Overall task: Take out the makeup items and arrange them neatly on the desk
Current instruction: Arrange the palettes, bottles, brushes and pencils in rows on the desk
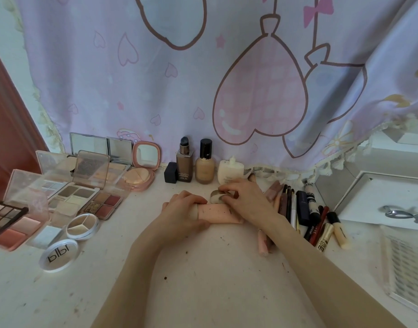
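Both bare forearms reach forward from the near edge and converge toward the middle. The left hand [184, 209] lies knuckles up, its fingers curled around what it grips. The right hand [244, 197], slightly farther and to the right, arches palm down with its fingertips [223, 197] pinching together, wrist bent.

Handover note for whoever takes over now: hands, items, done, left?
Left hand grips one end of the pink tube lying mid-desk. Right hand pinches a small round silvery item just above it.
Done: open palettes at left, foundation bottles along the back, pencils and tubes in a row at right.
Left: place the pink tube and the silvery item.
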`<state>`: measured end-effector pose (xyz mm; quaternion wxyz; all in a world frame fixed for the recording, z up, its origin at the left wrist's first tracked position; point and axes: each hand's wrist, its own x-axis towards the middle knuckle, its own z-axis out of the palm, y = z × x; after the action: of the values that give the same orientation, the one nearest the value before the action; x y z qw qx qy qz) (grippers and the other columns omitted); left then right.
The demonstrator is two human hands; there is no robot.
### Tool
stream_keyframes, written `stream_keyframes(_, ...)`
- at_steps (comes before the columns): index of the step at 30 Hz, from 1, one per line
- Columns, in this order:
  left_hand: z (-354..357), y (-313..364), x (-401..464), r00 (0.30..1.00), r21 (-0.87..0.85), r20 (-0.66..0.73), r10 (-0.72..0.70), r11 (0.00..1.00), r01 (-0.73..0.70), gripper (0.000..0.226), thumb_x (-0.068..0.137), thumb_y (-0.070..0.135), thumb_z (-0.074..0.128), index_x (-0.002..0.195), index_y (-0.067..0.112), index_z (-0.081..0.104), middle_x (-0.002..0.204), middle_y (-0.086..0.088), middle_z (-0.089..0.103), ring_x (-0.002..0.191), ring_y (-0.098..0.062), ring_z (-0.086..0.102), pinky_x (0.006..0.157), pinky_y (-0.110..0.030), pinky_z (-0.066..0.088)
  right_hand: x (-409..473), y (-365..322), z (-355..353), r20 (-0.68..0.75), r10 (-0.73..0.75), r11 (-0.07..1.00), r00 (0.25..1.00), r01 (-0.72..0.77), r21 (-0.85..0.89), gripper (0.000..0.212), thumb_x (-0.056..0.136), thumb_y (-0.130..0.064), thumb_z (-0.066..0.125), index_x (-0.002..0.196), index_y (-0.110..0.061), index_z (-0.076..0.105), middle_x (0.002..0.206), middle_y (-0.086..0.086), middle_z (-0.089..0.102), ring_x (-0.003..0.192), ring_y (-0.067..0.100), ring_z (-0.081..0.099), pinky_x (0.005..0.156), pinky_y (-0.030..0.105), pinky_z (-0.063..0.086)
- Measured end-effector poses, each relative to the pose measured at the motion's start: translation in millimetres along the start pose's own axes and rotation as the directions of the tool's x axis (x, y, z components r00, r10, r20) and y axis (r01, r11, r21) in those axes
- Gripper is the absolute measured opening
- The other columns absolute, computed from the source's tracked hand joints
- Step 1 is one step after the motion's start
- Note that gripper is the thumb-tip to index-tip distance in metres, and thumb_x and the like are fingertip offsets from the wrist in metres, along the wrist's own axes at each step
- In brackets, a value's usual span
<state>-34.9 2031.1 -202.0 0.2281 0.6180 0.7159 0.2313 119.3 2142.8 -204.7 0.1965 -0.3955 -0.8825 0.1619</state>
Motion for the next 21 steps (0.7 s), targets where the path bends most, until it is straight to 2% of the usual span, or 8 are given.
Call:
stream_keyframes(2,0,-1,0,1.000,-0.004,0.000,0.000,1.000,0.000,0.049,0.080,0.037,0.067,0.124,0.033,0.048,0.110,0.015,0.035,0.115,-0.009,0.035,0.104,-0.031,0.028,0,-1,1,-0.036,0.003,1.000,0.999,-0.004,-0.029,0.027,0.089,-0.025,0.059,0.115,-0.019,0.066,0.113,0.003,0.061,0.104,0.020,0.051,0.092,0.022,0.026)
stream_keyframes(8,1,-4,2,1.000,0.000,0.003,0.013,1.000,-0.013,0.048,0.080,0.038,0.067,0.124,0.033,0.049,0.110,0.015,0.035,0.112,-0.008,0.034,0.103,-0.030,0.028,-4,-2,0,-0.113,0.033,0.993,0.993,-0.045,-0.109,0.025,0.090,-0.023,0.057,0.110,-0.009,0.064,0.111,0.008,0.059,0.104,0.023,0.052,0.102,0.035,0.033)
stream_keyframes(11,1,-4,2,1.000,-0.036,-0.023,0.021,0.999,-0.022,0.048,0.078,0.037,0.070,0.122,0.032,0.051,0.109,0.015,0.039,0.107,-0.005,0.037,0.099,-0.026,0.032,-5,-3,-2,-0.113,0.078,0.994,0.991,-0.086,-0.068,0.025,0.091,-0.024,0.057,0.110,-0.008,0.060,0.114,0.007,0.055,0.108,0.023,0.048,0.091,0.030,0.039)
stream_keyframes(13,0,-3,-1,0.997,-0.120,-0.064,0.034,0.992,-0.042,0.046,0.077,0.033,0.071,0.118,0.033,0.053,0.108,0.018,0.043,0.102,-0.003,0.043,0.086,-0.018,0.036,-9,-4,-5,-0.132,0.087,0.995,0.987,-0.092,-0.038,0.025,0.092,-0.022,0.055,0.111,-0.007,0.059,0.114,0.007,0.054,0.107,0.022,0.048,0.087,0.028,0.039)
stream_keyframes(15,-3,-3,-4,0.992,-0.215,-0.122,0.043,0.974,-0.069,0.042,0.076,0.030,0.073,0.113,0.037,0.055,0.105,0.021,0.048,0.096,0.000,0.048,0.074,-0.009,0.037,-15,-6,-10,-0.191,0.085,0.996,0.978,-0.080,0.032,0.022,0.093,-0.020,0.053,0.110,-0.008,0.062,0.109,0.005,0.056,0.099,0.018,0.051,0.086,0.026,0.039)
stream_keyframes(17,-8,-2,-8,0.986,-0.330,-0.160,0.043,0.939,-0.095,0.040,0.073,0.029,0.076,0.107,0.040,0.056,0.104,0.022,0.052,0.094,-0.002,0.053,0.067,-0.007,0.042,-25,-10,-14,-0.211,0.085,0.990,0.974,-0.058,0.131,0.019,0.093,-0.020,0.053,0.103,-0.011,0.066,0.099,0.000,0.059,0.090,0.011,0.051,0.084,0.021,0.039)
stream_keyframes(19,-15,0,-12,0.981,-0.478,-0.188,0.040,0.869,-0.127,0.041,0.069,0.026,0.079,0.104,0.039,0.060,0.103,0.016,0.059,0.090,-0.006,0.060,0.071,-0.012,0.050,-36,-16,-17,-0.199,0.095,0.963,0.975,-0.040,0.265,0.017,0.092,-0.021,0.055,0.094,-0.015,0.071,0.088,-0.007,0.062,0.081,0.005,0.052,0.076,0.010,0.037)
stream_keyframes(21,-20,3,-17,0.975,-0.589,-0.217,0.043,0.791,-0.166,0.046,0.062,0.026,0.081,0.102,0.038,0.062,0.099,0.012,0.064,0.088,-0.005,0.063,0.072,-0.017,0.053,-46,-20,-22,-0.183,0.192,0.852,0.964,-0.071,0.518,0.016,0.090,-0.022,0.058,0.090,-0.021,0.073,0.081,-0.013,0.067,0.078,0.004,0.058,0.073,0.006,0.040)
